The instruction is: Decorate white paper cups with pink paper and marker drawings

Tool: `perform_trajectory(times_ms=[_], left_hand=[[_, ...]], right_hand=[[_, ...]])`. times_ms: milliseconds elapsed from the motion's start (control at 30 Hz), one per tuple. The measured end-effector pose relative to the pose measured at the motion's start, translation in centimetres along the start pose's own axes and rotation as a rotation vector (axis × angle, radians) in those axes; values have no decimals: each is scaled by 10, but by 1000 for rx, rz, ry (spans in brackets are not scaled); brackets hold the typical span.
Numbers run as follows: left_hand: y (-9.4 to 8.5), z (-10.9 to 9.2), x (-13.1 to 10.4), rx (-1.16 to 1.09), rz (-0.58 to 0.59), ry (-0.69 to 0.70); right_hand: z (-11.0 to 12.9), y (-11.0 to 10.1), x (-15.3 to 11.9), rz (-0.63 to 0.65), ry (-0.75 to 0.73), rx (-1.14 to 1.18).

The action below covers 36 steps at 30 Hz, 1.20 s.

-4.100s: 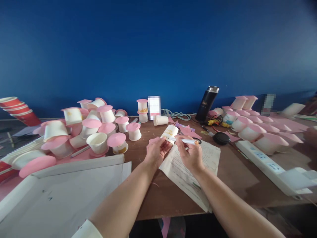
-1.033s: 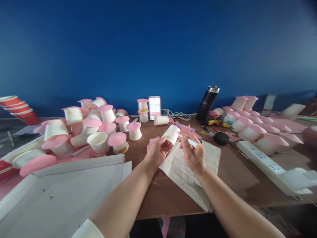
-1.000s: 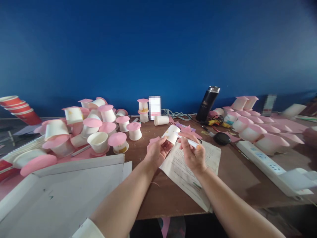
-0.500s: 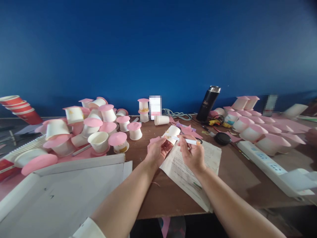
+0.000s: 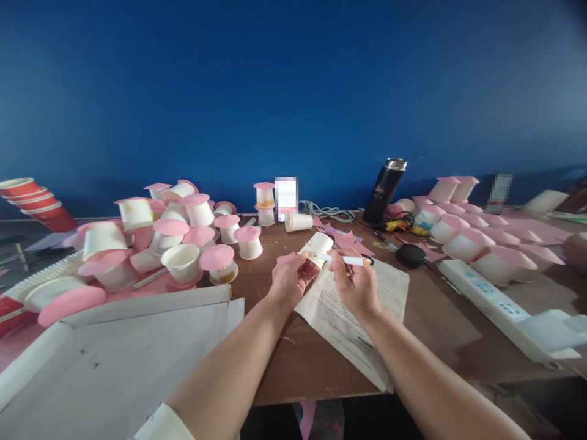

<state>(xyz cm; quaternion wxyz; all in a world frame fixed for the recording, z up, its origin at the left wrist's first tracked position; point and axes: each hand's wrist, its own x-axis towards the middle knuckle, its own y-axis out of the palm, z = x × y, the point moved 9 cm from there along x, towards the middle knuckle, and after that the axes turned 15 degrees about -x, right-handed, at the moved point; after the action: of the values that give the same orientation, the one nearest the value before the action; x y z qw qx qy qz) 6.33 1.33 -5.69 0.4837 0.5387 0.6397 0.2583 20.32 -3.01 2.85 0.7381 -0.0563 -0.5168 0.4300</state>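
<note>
My left hand (image 5: 293, 278) is closed on a white paper cup (image 5: 320, 243) that lies tilted and carries yellow-brown marks on its side. Pink paper shows at the cup's left, partly covered by my left fingers. In my right hand (image 5: 353, 278) is a white marker pen (image 5: 352, 260) with an orange end, its tip pointing left at the cup's wall. Whether the tip touches the cup I cannot tell. Beneath the hands lies a printed sheet of paper (image 5: 339, 330) on the brown table (image 5: 279, 366).
Pink-topped paper cups (image 5: 215, 256) crowd the left side, behind a white box lid (image 5: 151, 360). To the right are more pink-topped cups (image 5: 463, 244), a power strip (image 5: 486, 299), a black round lid (image 5: 411, 256) and a black flask (image 5: 384, 192). Another white cup (image 5: 299, 222) lies behind my hands.
Almost nothing differs. Both hands keep their hold on the cup and the marker, and the whole view has shifted very slightly left.
</note>
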Motion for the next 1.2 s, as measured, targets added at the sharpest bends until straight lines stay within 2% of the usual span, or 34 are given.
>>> perform_trajectory(times_ms=[333,467,633,767,1033,1200], left_hand=[[-1,1,0,52,-1,-9],[-2,1,1,69,1,2],[-12,8,9,143,-27,-35],[-18,8,15,204,-36,-8],[-4,11,8,388,77,-3],[2,13,4,484,142,-24]], right_hand=[[-3,2,0,18,34,-1],[-5,6,0,64,56,35],[0,13,0,135,34,55],[1,18,-1,186,24,64],[5,40,-11,387,-45,105],[4,38,-11,370,-51,76]])
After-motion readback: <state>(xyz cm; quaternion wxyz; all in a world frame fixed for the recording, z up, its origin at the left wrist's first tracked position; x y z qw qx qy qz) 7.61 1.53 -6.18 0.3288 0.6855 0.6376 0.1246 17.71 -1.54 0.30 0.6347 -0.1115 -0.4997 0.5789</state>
